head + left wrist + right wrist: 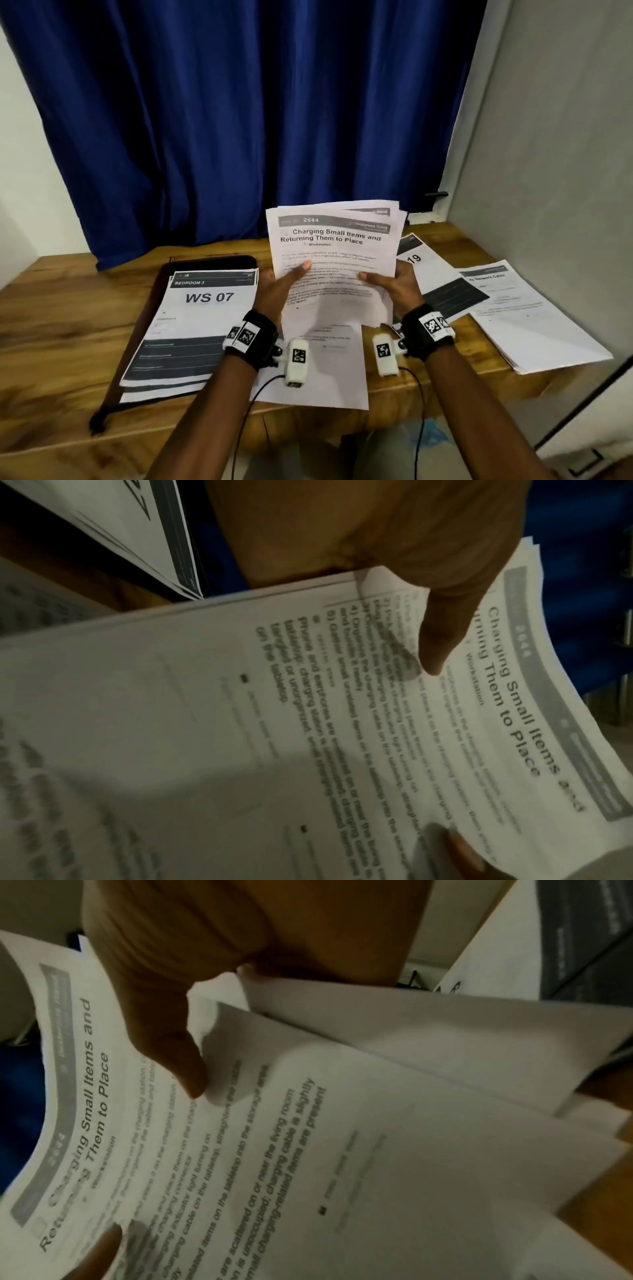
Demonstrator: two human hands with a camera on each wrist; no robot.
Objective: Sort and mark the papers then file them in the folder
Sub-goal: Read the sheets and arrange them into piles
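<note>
Both hands raised above the wooden bench. Left hand and right hand each have a grip on a sheaf of papers, thumbs across the front sheet, headed "Charging Small Items and Returning Them to Place". Sheaf upright, tilted back. Black folder at left under a "WS 07" stack. More sheets at right.

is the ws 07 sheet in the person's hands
No, the WS 07 sheet lies on the folder; both hands hold the "Charging Small Items" stack.
</note>
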